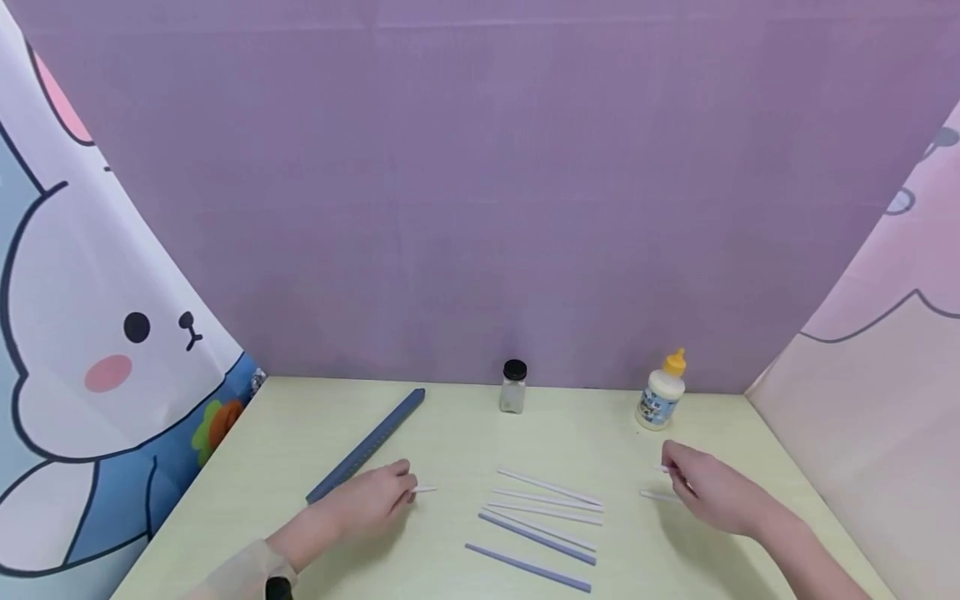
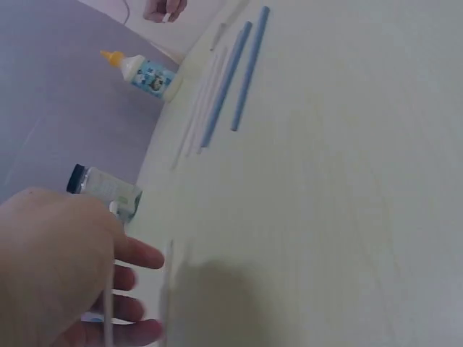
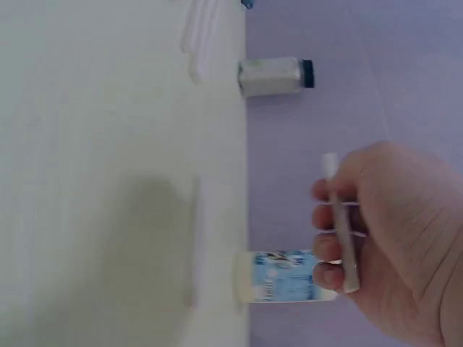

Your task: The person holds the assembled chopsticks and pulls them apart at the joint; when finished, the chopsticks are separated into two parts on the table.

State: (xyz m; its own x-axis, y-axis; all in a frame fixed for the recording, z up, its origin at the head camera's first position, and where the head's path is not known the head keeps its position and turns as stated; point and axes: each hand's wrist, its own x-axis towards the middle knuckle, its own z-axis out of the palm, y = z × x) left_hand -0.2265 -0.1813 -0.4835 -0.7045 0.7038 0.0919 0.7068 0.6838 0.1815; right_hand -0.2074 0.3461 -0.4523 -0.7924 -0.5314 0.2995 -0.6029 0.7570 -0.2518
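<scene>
You grip a slim stick in each hand: your left hand (image 1: 375, 498) holds a white stick (image 2: 109, 311) along its bent, slightly parted fingers, and your right hand (image 1: 708, 487) has its thumb and curled fingers around a second white stick (image 3: 343, 231). How firmly you press on either one, you cannot tell from here. Your left hand is over the left half of the table (image 1: 450, 433), and your right hand is raised above the surface toward the right edge. Under each hand one more stick lies on the table: a left loose stick (image 2: 166, 296) just beside your left fingers, and a right loose stick (image 1: 658, 496) below your right hand. Between your hands, well apart from both, four white sticks (image 1: 551, 487) lie in a loose row, with two blue sticks (image 1: 528, 568) on the side nearest you; all slant slightly, their right ends closer to you. A blue bar (image 1: 367, 446) runs aslant from near the far edge, left of its middle, down to beside your left wrist. A black-lidded jar (image 1: 513, 393) stands upright by the middle of the far edge. An orange-tipped bottle (image 1: 660, 398) stands near the far right corner, beyond your right hand.
</scene>
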